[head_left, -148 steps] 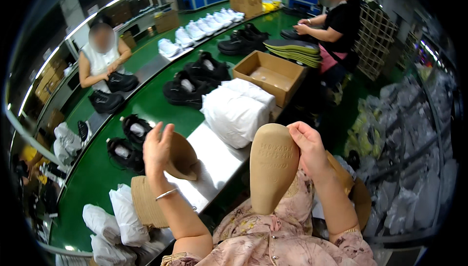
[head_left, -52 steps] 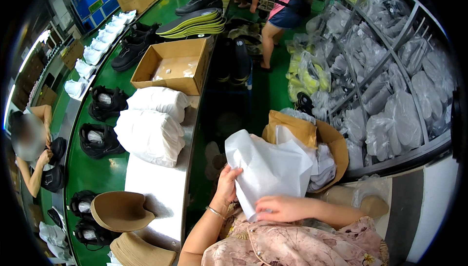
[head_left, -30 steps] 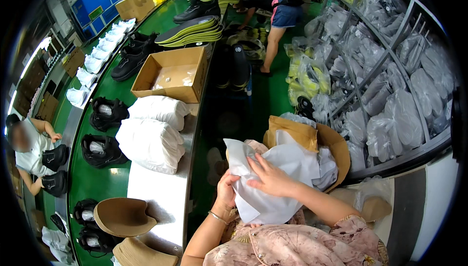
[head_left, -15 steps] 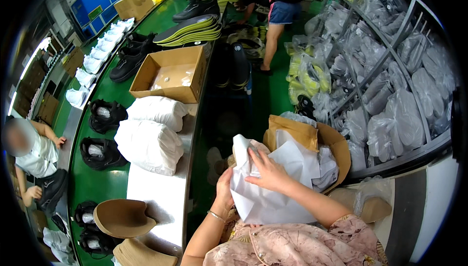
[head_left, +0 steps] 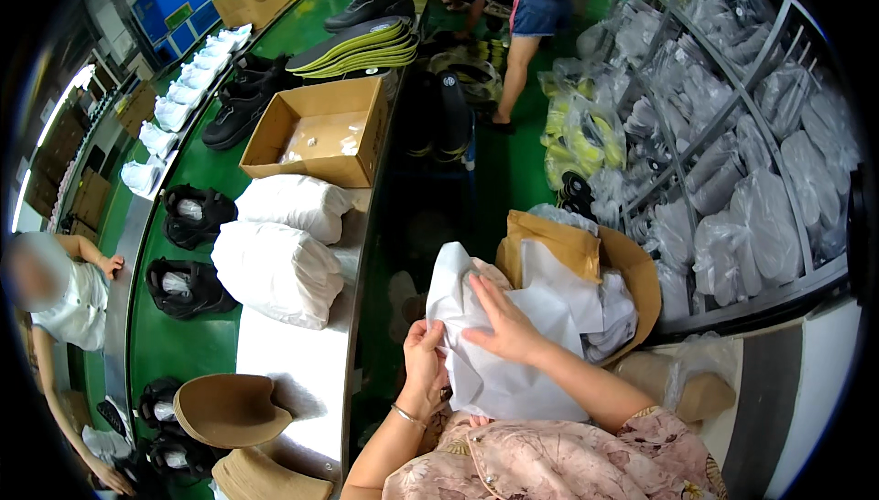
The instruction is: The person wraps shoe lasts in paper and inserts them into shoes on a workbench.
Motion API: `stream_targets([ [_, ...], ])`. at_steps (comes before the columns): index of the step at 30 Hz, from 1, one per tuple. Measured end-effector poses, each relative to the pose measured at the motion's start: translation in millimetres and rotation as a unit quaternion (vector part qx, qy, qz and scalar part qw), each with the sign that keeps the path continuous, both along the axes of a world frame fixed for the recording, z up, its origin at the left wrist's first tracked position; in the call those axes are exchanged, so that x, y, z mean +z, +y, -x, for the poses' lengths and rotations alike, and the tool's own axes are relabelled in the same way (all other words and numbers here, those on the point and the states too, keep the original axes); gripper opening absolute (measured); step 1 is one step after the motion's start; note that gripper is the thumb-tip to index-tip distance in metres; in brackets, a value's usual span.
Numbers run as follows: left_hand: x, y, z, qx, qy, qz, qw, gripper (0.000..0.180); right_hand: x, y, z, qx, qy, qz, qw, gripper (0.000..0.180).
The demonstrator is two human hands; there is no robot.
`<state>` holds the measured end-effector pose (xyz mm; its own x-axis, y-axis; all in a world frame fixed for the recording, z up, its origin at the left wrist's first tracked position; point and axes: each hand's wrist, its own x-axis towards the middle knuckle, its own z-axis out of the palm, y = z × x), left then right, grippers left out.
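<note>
A thin white sheet (head_left: pixel 494 381), either paper or soft cloth, hangs in front of my body, creased and with its upper end standing up. My left hand (head_left: pixel 424 363) is closed on its left edge, thumb on the near side. Against the upper face of the sheet lies my right hand (head_left: pixel 502 324), its fingers stretched out and thumb apart. Part of the sheet's far side is hidden by my hands. Beyond it stands a round brown carton (head_left: pixel 641 289) with white sheets and a brown paper piece (head_left: pixel 554 242) in it.
Left, a metal-edged bench (head_left: pixel 293 353) carries two white wrapped bundles (head_left: pixel 275 271), an open cardboard box (head_left: pixel 366 134) and curved brown cards (head_left: pixel 229 408). Black shoes (head_left: pixel 188 288) stand on the green belt. A rack of bagged grey pieces (head_left: pixel 751 216) rises right. Two other people work nearby.
My right hand has shifted slightly down the sheet, and the sheet's upper end leans a little further left. The person at left has lowered a black shoe toward the lower edge.
</note>
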<state>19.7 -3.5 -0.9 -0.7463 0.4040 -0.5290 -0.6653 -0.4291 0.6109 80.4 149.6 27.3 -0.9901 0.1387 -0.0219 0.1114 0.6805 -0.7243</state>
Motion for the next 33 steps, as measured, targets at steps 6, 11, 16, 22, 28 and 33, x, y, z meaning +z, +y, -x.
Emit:
stream_targets([
  [6,-16.5,4.9,-7.1,-0.054,-0.070,-0.017,0.996,0.007,-16.4,24.6,0.0,0.048,-0.053,0.146,0.987,0.084],
  [11,-48.7,-5.7,-7.6,-0.095,0.185,0.300,0.931,0.027,-20.4,23.5,-0.5,0.049,-0.090,0.128,0.986,0.094],
  [16,-15.0,-22.6,0.5,-0.012,0.519,0.523,0.676,0.030,-21.1,-4.0,-3.9,-0.022,-0.155,-0.024,0.987,0.100],
  [22,-26.4,-14.6,-18.5,-0.219,0.061,0.178,0.957,0.046,-30.8,-18.9,-6.9,-0.068,-0.138,-0.089,0.984,0.097],
  [28,-40.3,-5.1,-17.0,-0.195,-0.056,0.038,0.978,0.042,-36.0,-21.0,-11.2,-0.105,-0.071,0.000,0.992,0.081],
  [33,18.1,16.0,-3.9,-0.146,0.089,-0.042,0.984,0.050,-12.5,16.6,12.2,-0.079,0.196,0.221,0.952,0.050],
])
